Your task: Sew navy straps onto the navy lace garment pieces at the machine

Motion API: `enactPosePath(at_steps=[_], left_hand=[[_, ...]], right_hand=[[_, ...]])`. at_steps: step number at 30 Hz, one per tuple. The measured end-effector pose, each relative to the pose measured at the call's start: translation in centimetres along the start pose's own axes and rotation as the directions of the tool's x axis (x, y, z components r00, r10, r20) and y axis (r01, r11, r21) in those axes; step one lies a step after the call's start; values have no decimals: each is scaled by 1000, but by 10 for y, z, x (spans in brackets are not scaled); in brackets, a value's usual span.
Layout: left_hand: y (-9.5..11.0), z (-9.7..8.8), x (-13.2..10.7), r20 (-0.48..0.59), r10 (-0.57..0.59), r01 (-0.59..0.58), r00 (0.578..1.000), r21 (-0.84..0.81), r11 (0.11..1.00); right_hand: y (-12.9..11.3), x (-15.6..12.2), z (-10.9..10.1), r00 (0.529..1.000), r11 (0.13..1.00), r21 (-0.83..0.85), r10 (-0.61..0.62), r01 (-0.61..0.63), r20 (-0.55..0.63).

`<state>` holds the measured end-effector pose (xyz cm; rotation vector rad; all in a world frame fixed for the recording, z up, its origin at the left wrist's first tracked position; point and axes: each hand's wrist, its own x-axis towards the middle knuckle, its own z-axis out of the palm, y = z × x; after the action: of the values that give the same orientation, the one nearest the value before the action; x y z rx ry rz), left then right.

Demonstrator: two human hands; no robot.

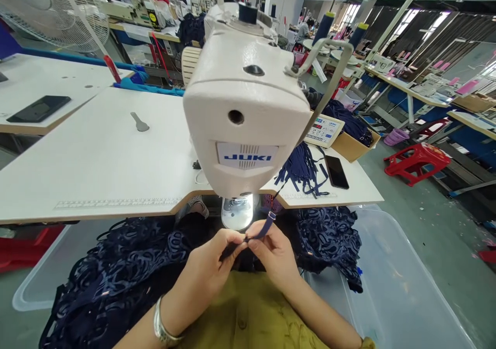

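Note:
In front of the lit needle area of a white sewing machine, my two hands meet. Pinched between the fingers of my right hand is a navy strap with a small metal slider near its upper end. My left hand is closed on dark fabric at the strap's lower end; the exact join is hidden by the fingertips. Dark navy patterned lace garments lie heaped to the left of my hands, and more patterned lace lies to the right.
A bundle of navy straps and a black phone lie on the white table, right of the machine. Translucent plastic bins stand below its edge. A fan is at upper left, a red stool at right.

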<state>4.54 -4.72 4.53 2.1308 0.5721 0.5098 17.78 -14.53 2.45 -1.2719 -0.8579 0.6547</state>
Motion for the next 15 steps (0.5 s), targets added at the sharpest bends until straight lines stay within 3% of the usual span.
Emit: enactPosePath(at_steps=[4,7,11,15], left_hand=[[5,-1,-3,-15,133,-131,991,84,988],[5,-1,-4,-3,154,-153,988,100,983],[1,0,-5,-46,145,-137,988,133,982],[-2,3,-5,-79,225,-208,971,181,961]], right_hand=[[6,-4,0,994,988,-122,-106,100,-42],[10,-6,-1,978,961,-204,-203,189,-51],[11,-5,-1,953,940,-171,-302,294,-24],[11,-4,-1,936,924,-169,-351,342,-26]])
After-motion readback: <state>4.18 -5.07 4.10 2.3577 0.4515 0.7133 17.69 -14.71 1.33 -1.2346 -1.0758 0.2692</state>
